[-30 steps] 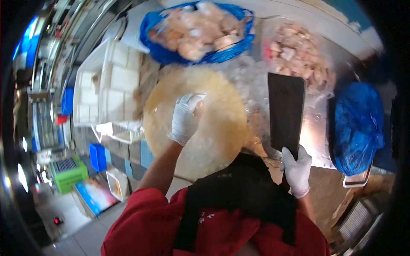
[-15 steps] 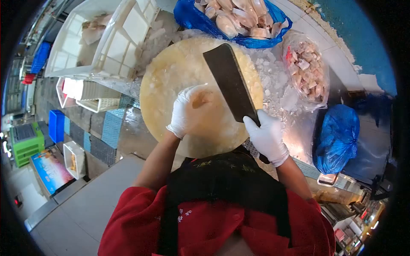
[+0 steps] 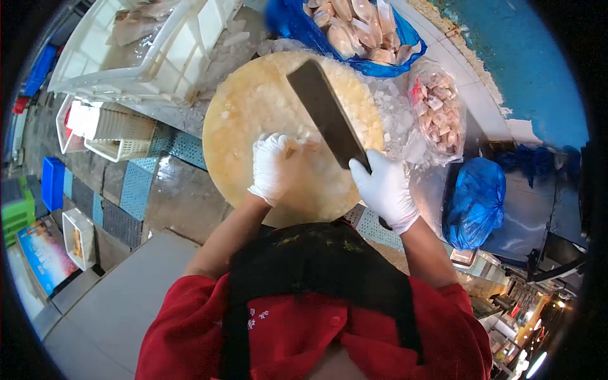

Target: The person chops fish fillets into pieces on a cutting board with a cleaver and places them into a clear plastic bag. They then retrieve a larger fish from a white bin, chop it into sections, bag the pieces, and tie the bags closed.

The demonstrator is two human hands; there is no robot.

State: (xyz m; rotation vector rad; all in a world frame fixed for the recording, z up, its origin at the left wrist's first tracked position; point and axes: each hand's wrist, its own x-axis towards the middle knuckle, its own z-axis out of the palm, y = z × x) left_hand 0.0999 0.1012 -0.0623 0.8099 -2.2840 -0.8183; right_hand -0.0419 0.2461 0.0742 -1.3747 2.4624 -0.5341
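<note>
1. Gripping the knife (image 3: 324, 113) by its handle, the right grip (image 3: 386, 190) is pointing the broad dark blade forward and to the left, above the round cutting board (image 3: 231, 95).
2. Curling low over the board, the left grip (image 3: 273, 163) is sitting left of the blade. A small pink piece (image 3: 310, 140) is lying just beside its fingertips, on the blade's side; blur is hiding whether the fingers are pinching it, so I cannot tell if this grip is open or closed.
3. Judging by this pose, the step in hand is seeming to be placing the piece for cutting, with the blade waiting beside it.
4. A stroke from here is calling for a steady piece, left fingers tucked clear of the edge, and a firm right grip.
5. Beyond the right grip, a blue bag (image 3: 282, 22) is holding large meat pieces (image 3: 373, 28); to its forward right, a clear bag (image 3: 438, 111) is holding smaller chunks beside loose ice (image 3: 394, 120). Forward and left of the left grip, a white crate (image 3: 161, 79) is standing.
</note>
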